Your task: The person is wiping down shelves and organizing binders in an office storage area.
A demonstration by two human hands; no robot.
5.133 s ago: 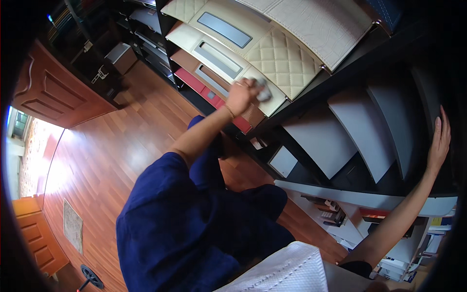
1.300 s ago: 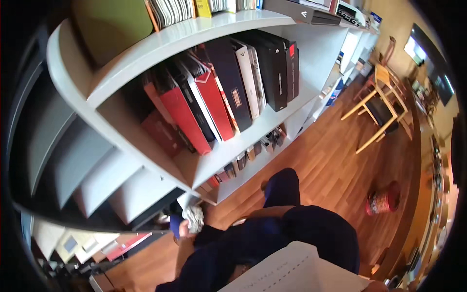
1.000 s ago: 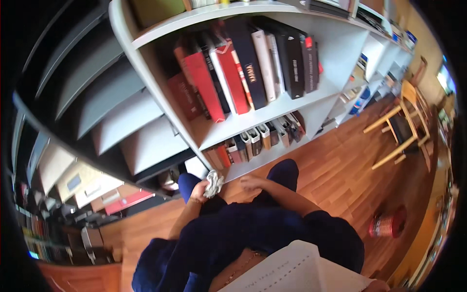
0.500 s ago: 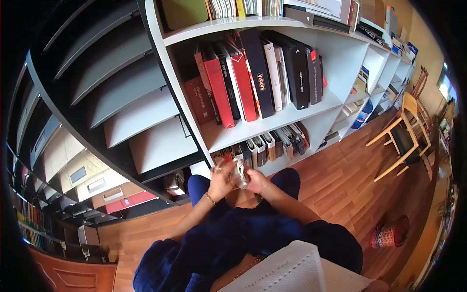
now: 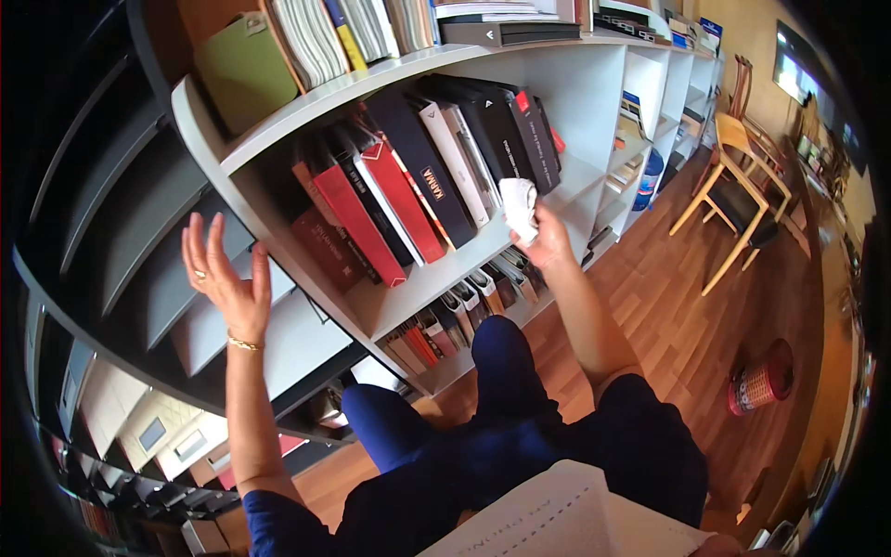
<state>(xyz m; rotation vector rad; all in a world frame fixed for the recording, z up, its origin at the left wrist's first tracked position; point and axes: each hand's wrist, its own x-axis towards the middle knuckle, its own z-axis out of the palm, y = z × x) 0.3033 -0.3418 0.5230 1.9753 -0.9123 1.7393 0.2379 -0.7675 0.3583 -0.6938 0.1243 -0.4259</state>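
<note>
My right hand [image 5: 549,239] grips a crumpled white cloth [image 5: 517,206] in front of the middle shelf, close to the front edge of the white bookcase [image 5: 594,172]. Raised at the left, my left hand [image 5: 232,292] has its fingers spread and holds nothing. It is in front of the dark rack with slanted grey panels [image 5: 167,269]. Between the hands, a row of folders leans on the middle shelf: a red one [image 5: 357,223], a dark blue one [image 5: 418,167], a white one [image 5: 455,162] and black ones [image 5: 492,130].
Smaller binders [image 5: 455,316] line the bottom shelf, near my knees. Above, a green folder [image 5: 243,74] and catalogues [image 5: 311,46] stand on the upper shelf. A wooden chair [image 5: 733,204] and a red woven basket [image 5: 759,381] are on the wood floor [image 5: 640,306] to the right.
My hands have come apart from in front of my knees. The right rose with the cloth toward the shelf; the left went up and left, opening. My view has shifted, and I am nearer the bookcase.
</note>
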